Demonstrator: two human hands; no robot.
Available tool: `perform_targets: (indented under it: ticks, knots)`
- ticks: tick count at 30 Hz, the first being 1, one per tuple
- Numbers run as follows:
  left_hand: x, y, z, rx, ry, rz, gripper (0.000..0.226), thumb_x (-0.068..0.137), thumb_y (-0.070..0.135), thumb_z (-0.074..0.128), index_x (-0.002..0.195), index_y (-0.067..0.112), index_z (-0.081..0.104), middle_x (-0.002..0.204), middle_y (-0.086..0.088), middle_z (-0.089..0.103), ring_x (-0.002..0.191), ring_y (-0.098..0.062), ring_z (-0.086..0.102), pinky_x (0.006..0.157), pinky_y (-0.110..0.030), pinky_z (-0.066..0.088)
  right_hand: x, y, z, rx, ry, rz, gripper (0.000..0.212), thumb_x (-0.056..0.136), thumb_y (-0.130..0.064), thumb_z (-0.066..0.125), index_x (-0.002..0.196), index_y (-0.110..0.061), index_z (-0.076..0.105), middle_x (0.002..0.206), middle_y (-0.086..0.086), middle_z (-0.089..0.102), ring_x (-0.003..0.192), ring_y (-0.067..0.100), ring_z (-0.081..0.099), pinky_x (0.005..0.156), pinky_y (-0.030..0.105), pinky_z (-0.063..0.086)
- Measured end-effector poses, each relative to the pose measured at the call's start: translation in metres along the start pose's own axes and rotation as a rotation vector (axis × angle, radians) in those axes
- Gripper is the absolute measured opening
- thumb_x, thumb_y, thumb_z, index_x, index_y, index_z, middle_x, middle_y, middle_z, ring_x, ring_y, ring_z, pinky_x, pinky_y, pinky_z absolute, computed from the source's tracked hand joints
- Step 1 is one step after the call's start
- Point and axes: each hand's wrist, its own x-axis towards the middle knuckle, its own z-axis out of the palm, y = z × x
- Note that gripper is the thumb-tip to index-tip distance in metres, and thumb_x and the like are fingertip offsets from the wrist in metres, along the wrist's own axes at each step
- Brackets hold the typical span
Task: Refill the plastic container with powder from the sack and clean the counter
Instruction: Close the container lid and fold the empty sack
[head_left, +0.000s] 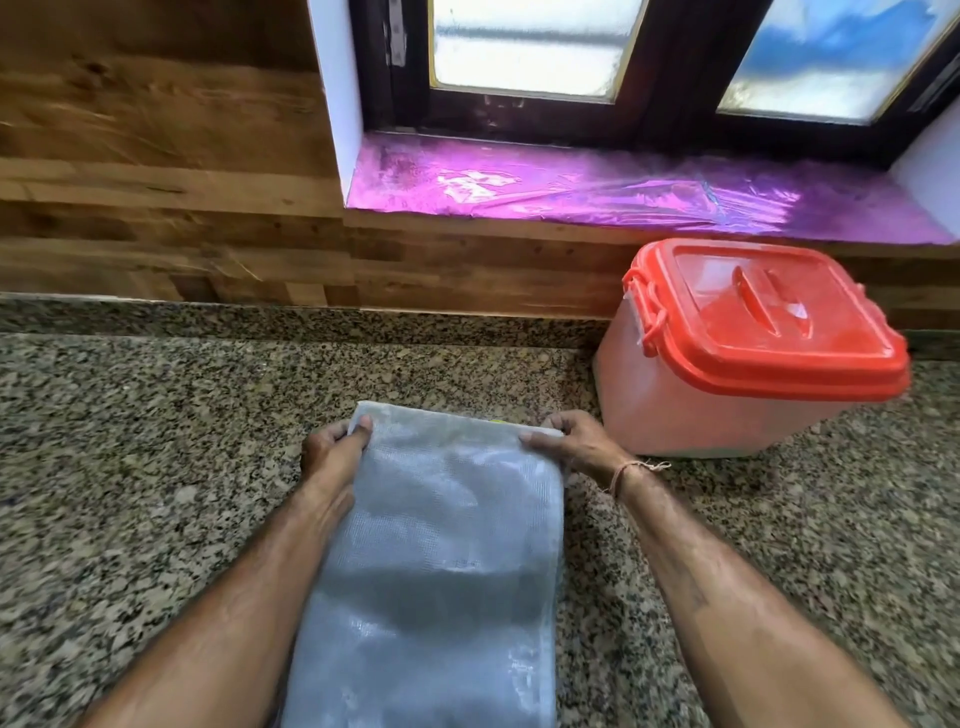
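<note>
A white woven sack (441, 561) lies flat on the speckled granite counter (156, 467), its far edge pointing at the wall. My left hand (332, 457) pinches the sack's far left corner. My right hand (571, 441) pinches its far right corner. To the right stands a translucent plastic container (691, 405) with a red lid (769, 317) closed on it and a red side latch. No powder shows on the counter or through the sack.
A wood-panelled wall (156, 182) runs behind the counter. Above the container, a window sill covered in shiny purple film (623, 187) sits under a dark-framed window (665, 104). A thread band is on my right wrist.
</note>
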Motion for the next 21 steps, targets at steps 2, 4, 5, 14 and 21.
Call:
perform_targets:
  ticks: [2,4,5,14,21]
  knots:
    - [0.004,-0.002,0.002,0.001,0.043,0.009,0.021,0.098,0.025,0.069,0.081,0.013,0.070,0.075,-0.003,0.065,0.063,-0.019,0.057,0.052,-0.025,0.049,0.002,0.003,0.000,0.062,0.055,0.006,0.029,0.084,-0.037,0.080,0.082,-0.011,0.065,0.078,0.005,0.068,0.061,0.016,0.062,0.052,0.029,0.051]
    - [0.004,-0.006,0.002,-0.018,0.100,-0.001,0.018,0.097,0.026,0.070,0.089,0.009,0.072,0.085,-0.004,0.068,0.068,-0.019,0.061,0.055,-0.027,0.052,0.000,0.006,-0.002,0.229,0.007,0.093,0.036,0.082,-0.036,0.081,0.095,-0.006,0.066,0.085,0.007,0.069,0.060,0.015,0.061,0.052,0.031,0.049]
    - [0.003,-0.009,0.002,-0.037,0.118,0.001,0.017,0.097,0.024,0.070,0.089,0.009,0.071,0.088,-0.004,0.068,0.072,-0.020,0.062,0.057,-0.028,0.052,-0.003,0.011,-0.001,0.302,-0.041,0.164,0.047,0.078,-0.039,0.082,0.102,-0.003,0.064,0.086,0.006,0.068,0.056,0.012,0.057,0.047,0.026,0.047]
    - [-0.020,-0.041,-0.013,0.308,-0.106,0.002,0.012,0.091,0.025,0.077,0.088,0.016,0.070,0.090,-0.009,0.076,0.078,-0.027,0.072,0.068,-0.038,0.061,-0.036,0.049,0.039,0.299,0.242,0.242,0.017,0.090,-0.023,0.075,0.096,-0.007,0.072,0.096,0.019,0.076,0.072,0.024,0.072,0.075,0.042,0.062]
    - [-0.022,-0.068,-0.039,0.234,-0.049,-0.140,0.009,0.090,0.011,0.077,0.098,0.008,0.075,0.095,-0.017,0.078,0.084,-0.036,0.075,0.081,-0.059,0.062,-0.061,0.048,0.026,0.698,-0.158,0.249,0.022,0.092,-0.022,0.073,0.089,-0.007,0.058,0.084,0.004,0.070,0.063,0.012,0.059,0.057,0.025,0.052]
